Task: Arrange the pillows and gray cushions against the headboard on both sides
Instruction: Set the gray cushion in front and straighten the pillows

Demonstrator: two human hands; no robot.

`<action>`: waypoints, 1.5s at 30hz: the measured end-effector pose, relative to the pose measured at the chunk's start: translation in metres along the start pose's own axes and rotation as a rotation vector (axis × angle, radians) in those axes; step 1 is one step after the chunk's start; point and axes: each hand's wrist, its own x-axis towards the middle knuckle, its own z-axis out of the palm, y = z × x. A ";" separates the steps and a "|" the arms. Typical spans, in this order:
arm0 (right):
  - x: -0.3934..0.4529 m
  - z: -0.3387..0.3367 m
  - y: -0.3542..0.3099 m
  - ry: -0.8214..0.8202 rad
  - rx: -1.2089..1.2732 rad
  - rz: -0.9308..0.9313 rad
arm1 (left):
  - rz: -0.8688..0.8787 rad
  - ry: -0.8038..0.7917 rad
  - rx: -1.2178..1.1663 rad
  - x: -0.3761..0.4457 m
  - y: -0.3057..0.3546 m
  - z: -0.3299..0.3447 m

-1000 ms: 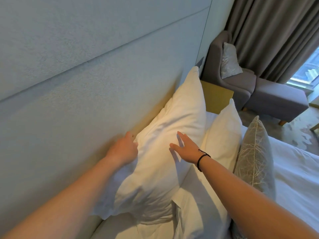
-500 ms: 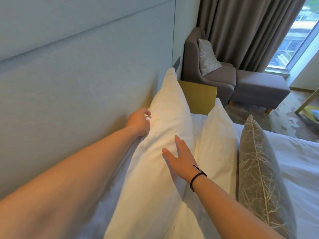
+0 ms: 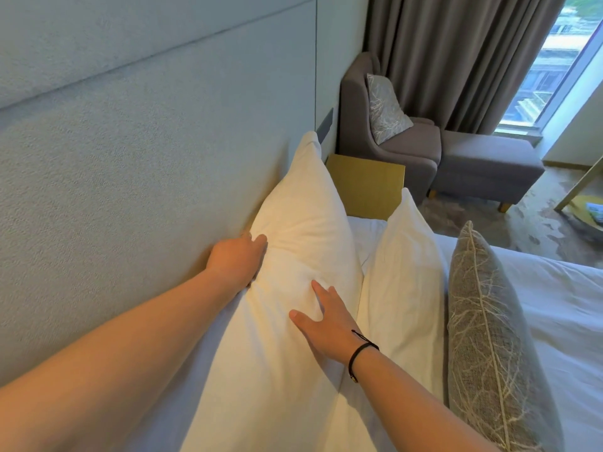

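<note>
Pillow (image 3: 293,243) stands up against the headboard (image 3: 130,177), far side near the yellow desk (image 3: 365,184). Left hand (image 3: 236,264) curls its fingers (image 3: 257,241) over its left edge. Right hand (image 3: 326,324) lies flat on its front, fingers wide. Gray cushion (image 3: 486,337) stands at the right.

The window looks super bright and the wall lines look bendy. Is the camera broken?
No. In the head view, daylight washes out the window, the only bright source showing. The wide lens bows the headboard seams and stretches the arms near the edges. The white pillow under the left hand and right hand stays sharp.
</note>
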 end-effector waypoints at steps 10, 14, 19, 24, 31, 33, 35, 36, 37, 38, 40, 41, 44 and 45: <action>-0.011 -0.002 -0.021 -0.017 -0.067 -0.031 | -0.189 -0.151 -0.546 -0.111 -0.013 -0.001; -0.034 0.016 -0.038 -0.045 -0.092 -0.090 | -0.260 -0.173 -0.477 -0.223 -0.026 -0.013; -0.085 0.059 -0.062 -0.056 -0.173 -0.204 | -0.360 -0.185 -0.516 -0.345 -0.038 -0.024; -0.145 0.103 -0.065 -0.076 -0.324 -0.385 | -0.435 -0.142 -0.688 -0.406 -0.044 -0.028; -0.183 0.119 -0.053 -0.116 -0.549 -0.456 | -0.501 -0.021 -0.430 -0.438 -0.052 -0.027; -0.184 0.115 -0.052 -0.129 -0.575 -0.451 | -0.514 -0.029 -0.350 -0.443 -0.055 -0.033; -0.183 0.112 -0.052 -0.156 -0.602 -0.449 | -0.535 -0.050 -0.262 -0.450 -0.057 -0.038; -0.183 0.111 -0.051 -0.172 -0.613 -0.448 | -0.544 -0.058 -0.227 -0.453 -0.057 -0.038; -0.183 0.109 -0.051 -0.187 -0.619 -0.447 | -0.559 -0.074 -0.207 -0.455 -0.055 -0.038; -0.183 0.108 -0.049 -0.202 -0.619 -0.445 | -0.574 -0.100 -0.198 -0.456 -0.054 -0.038; -0.181 0.104 -0.045 -0.228 -0.600 -0.438 | -0.589 -0.153 -0.193 -0.451 -0.053 -0.038; -0.180 0.101 -0.043 -0.238 -0.588 -0.433 | -0.589 -0.168 -0.192 -0.446 -0.055 -0.039; -0.173 0.088 -0.037 -0.249 -0.521 -0.403 | -0.554 -0.167 -0.200 -0.427 -0.057 -0.047; -0.169 0.082 -0.035 -0.243 -0.482 -0.381 | -0.538 -0.169 -0.199 -0.419 -0.057 -0.050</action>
